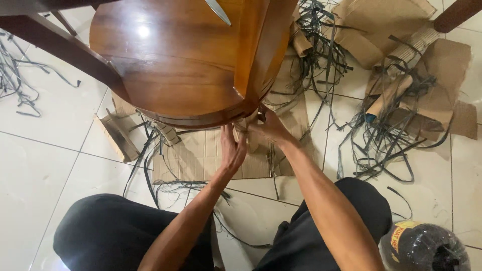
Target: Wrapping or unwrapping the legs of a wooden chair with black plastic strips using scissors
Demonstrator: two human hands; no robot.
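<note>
Beneath the wooden table [175,65], both hands grip cardboard [201,155].

The table [170,65] is filling the upper middle of the frame: round, glossy brown wood, tipped on its side with its underside facing the camera and its lower rim sitting over the floor. A strip of cardboard wrapping [247,123] is showing at that lower rim, centre frame, pale tan and creased, lying against the wood.
</note>
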